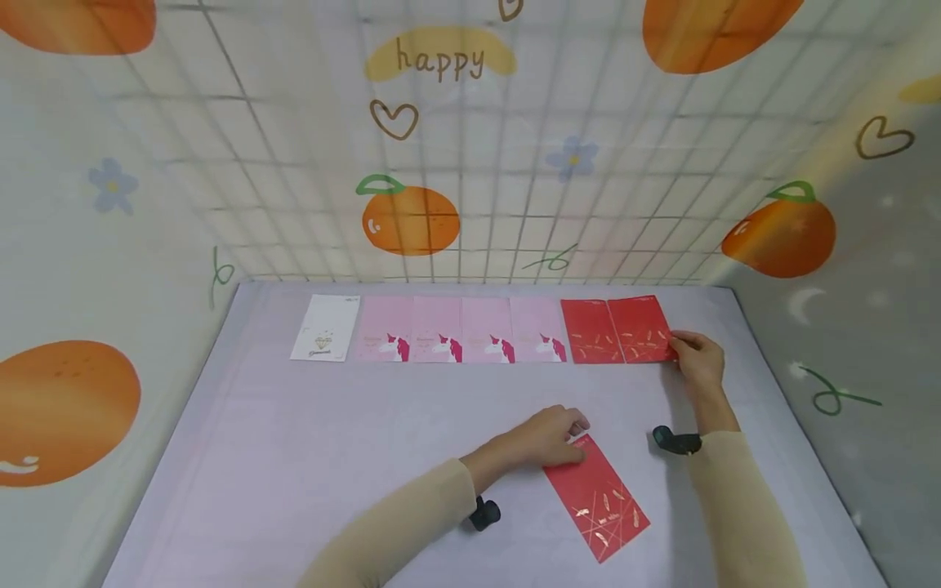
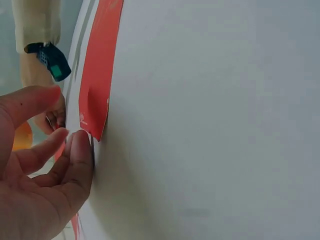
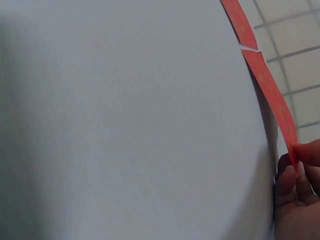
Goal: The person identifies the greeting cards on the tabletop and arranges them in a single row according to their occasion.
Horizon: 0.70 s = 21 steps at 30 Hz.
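Note:
At the right end of a row along the table's back, my right hand [image 1: 700,359] pinches the right edge of a red envelope [image 1: 641,328] with gold print. That edge is lifted off the table in the right wrist view, thumb and fingers on its corner [image 3: 294,152]. My left hand [image 1: 546,437] is at the top end of another red envelope [image 1: 606,506], which lies slanted near the front. In the left wrist view, the left thumb stands apart from the fingers [image 2: 80,150], whose tips are right at the envelope's end.
Left of the gripped envelope, the row holds another red envelope [image 1: 591,331], several pink unicorn envelopes [image 1: 434,322] and a white one [image 1: 327,327]. A patterned cloth wall [image 1: 470,163] rises behind the table [image 1: 294,441]. Each wrist carries a small black camera [image 1: 676,441].

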Motion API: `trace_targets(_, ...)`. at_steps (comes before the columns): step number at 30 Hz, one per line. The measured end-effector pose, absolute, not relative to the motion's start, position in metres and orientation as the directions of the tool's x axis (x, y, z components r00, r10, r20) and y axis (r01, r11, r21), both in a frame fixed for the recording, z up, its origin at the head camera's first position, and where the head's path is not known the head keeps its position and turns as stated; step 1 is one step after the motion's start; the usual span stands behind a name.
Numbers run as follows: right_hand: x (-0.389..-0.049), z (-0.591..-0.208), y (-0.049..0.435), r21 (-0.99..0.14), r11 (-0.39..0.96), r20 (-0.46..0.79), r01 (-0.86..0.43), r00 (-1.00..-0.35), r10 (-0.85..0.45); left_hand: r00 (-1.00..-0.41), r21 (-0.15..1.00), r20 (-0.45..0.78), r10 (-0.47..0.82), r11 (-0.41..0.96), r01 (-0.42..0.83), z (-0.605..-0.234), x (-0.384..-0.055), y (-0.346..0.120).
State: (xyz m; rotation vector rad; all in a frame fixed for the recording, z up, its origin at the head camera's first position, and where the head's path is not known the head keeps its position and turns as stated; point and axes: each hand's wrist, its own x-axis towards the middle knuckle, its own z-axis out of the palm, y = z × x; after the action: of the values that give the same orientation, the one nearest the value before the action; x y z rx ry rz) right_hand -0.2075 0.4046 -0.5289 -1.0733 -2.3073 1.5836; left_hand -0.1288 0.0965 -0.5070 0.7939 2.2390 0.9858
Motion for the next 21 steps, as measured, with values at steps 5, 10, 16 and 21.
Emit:
trace_targets(5,-0.206,-0.526,0.404,-0.859,0.212,-0.253,0.465,-0.748,0.614,-0.675,0.751,-0.286,0.68,0.596,0.283,-0.502,-0.116,0.085)
trace_targets(10,-0.205,-0.528,0.403,-0.852,0.225,-0.249,0.473,-0.744,0.62,-0.697,0.711,-0.273,0.663,0.627,0.318,-0.5,-0.106,0.077)
trace_targets(16,-0.206,-0.531,0.404,-0.845,0.243,-0.226,0.476,-0.731,0.644,-0.714,0.662,-0.244,0.656,0.651,0.371,-0.498,-0.097,0.076)
trace_targets(21,-0.206,-0.531,0.403,-0.842,0.245,-0.227,0.481,-0.727,0.648,-0.724,0.633,-0.229,0.651,0.664,0.397,-0.499,-0.094,0.075)
